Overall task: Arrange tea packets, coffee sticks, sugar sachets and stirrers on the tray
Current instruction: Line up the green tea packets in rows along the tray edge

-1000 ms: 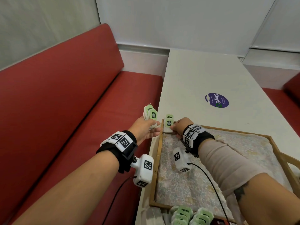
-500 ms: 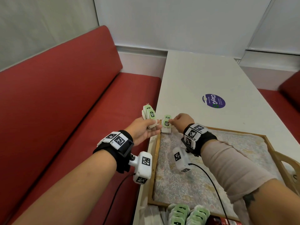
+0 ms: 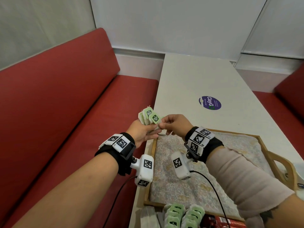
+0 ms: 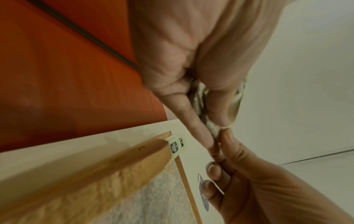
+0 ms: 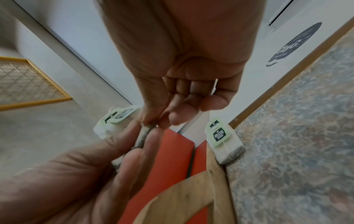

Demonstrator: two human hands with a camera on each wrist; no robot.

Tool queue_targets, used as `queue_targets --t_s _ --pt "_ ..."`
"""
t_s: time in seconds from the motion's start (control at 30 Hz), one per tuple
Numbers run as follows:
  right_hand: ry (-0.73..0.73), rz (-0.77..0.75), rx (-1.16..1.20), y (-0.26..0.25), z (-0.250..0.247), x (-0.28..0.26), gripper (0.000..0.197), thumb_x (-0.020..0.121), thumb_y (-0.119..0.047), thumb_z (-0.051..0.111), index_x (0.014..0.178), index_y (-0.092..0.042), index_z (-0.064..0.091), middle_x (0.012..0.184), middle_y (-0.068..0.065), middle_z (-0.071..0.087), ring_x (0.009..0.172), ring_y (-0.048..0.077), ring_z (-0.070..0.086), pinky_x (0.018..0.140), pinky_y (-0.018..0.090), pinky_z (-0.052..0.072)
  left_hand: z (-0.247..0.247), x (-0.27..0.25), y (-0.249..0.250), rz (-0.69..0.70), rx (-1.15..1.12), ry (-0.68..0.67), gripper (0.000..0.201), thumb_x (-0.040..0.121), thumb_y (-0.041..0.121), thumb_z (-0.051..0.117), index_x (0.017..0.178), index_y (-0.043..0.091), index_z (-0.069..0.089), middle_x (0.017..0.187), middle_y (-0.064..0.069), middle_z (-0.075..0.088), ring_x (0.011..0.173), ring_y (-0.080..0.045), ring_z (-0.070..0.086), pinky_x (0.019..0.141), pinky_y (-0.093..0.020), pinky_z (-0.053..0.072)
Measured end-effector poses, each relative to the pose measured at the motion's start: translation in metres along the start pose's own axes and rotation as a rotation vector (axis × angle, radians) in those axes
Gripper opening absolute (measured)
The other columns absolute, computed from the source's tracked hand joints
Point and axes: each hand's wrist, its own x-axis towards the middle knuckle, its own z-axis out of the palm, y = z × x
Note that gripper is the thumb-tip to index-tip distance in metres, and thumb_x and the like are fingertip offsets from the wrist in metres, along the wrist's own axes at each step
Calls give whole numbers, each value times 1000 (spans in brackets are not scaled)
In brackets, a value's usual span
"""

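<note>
My left hand [image 3: 152,130] grips a small bunch of white tea packets with green tags [image 3: 148,117], held above the table's left edge. My right hand [image 3: 162,125] meets it and pinches the lower end of one packet [image 5: 142,136] in that bunch between thumb and forefinger. The wooden tray [image 3: 152,163] with a floral liner lies just below and to the right of both hands. Two tea packets [image 5: 224,141] stand in the tray's far-left corner; the left wrist view shows these corner packets [image 4: 176,146] too, while in the head view my right hand hides them.
Two stacks of green-tagged tea packets [image 3: 182,214] and a red packet [image 3: 220,221] lie by the tray's near edge. A round purple sticker [image 3: 210,102] marks the white table [image 3: 189,79] beyond the tray. A red bench [image 3: 82,112] runs along the left.
My right hand let go of the tea packet set in the tray's far-left corner, rose and moved left to the bunch in my left hand. My left hand lifted slightly.
</note>
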Motion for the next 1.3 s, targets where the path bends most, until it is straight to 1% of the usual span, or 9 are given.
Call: queue_targets --t_s 0.1,0.23,0.37,0.5,0.8,0.93,1.03,1.13,1.3 --pt "-1 1 5 -1 1 1 13 86 -13 68 75 -18 63 63 -5 63 45 2 54 46 14 38 -1 -1 2 -14 -9 -8 18 90 3 59 107 6 62 77 -2 74 68 -9 71 54 -18 56" --pt "42 17 61 1 -1 2 15 88 -12 65 74 -18 60 67 -3 63 43 2 55 46 15 38 0 -1 4 2 -60 -17 30 88 7 62 118 4 59 90 -7 73 72 -12 71 55 -20 57" --pt "116 59 156 8 -3 2 15 88 -11 65 75 -16 59 69 -1 65 42 4 54 50 21 37 2 2 6 17 -124 65 31 96 21 53 123 6 53 102 -10 67 69 -14 71 55 -24 58" --pt "184 168 174 20 -6 5 13 88 -12 64 77 -14 58 69 0 66 41 5 53 48 21 37 -1 6 5 24 -146 164 33 100 22 46 126 2 47 95 -7 62 61 -14 70 49 -24 56" --pt "125 423 79 30 4 7 17 90 -8 61 75 -11 54 68 7 62 32 8 46 31 12 32 -7 10 1 19 -113 169 25 101 21 45 118 4 48 96 -7 61 61 -13 70 53 -25 58" --pt "104 464 62 30 11 9 22 91 -8 60 71 -11 52 65 8 60 30 8 42 31 11 29 -9 11 0 13 -94 170 23 100 22 45 115 5 48 97 -7 62 65 -14 70 55 -25 59" --pt "96 479 39 29 13 11 23 91 -9 60 70 -11 52 64 7 59 39 12 41 33 12 30 -11 11 -1 9 -84 172 25 100 23 46 117 4 49 100 -7 62 63 -13 70 55 -25 59" --pt "96 501 -1 27 15 13 21 90 -10 61 71 -11 54 66 7 60 43 13 42 38 17 33 -12 11 -1 6 -77 172 28 100 23 46 120 3 48 101 -8 62 64 -14 70 56 -26 59" --pt "99 531 0 25 15 14 17 90 -7 60 74 -7 55 67 9 61 42 14 42 37 17 34 -13 9 0 -6 -73 161 28 100 22 47 120 3 48 102 -8 62 66 -14 70 56 -25 59"
